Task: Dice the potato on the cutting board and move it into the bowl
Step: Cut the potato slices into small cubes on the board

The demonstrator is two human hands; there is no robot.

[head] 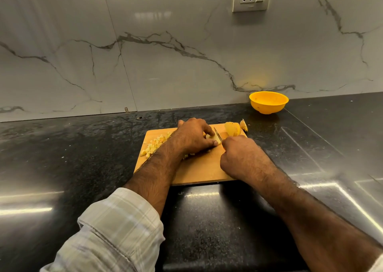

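Head view: left hand (193, 134) pinches a potato piece (213, 137) on the cutting board (199, 168). Right hand (240, 155) grips the knife (218, 135), blade against the piece. Bowl (268, 102) stands well beyond the right hand.

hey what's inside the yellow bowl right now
The yellow bowl shows only its bare yellow inner wall; no potato is visible in it. Its near rim hides the very bottom. The diced potato is on the cutting board.

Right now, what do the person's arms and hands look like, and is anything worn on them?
Both hands are bare, no gloves or rings visible. The left hand comes from a pale checked shirt sleeve rolled up below the elbow. The right hand has a bare, hairy forearm; only a sliver of pale cloth shows at the frame's corner.
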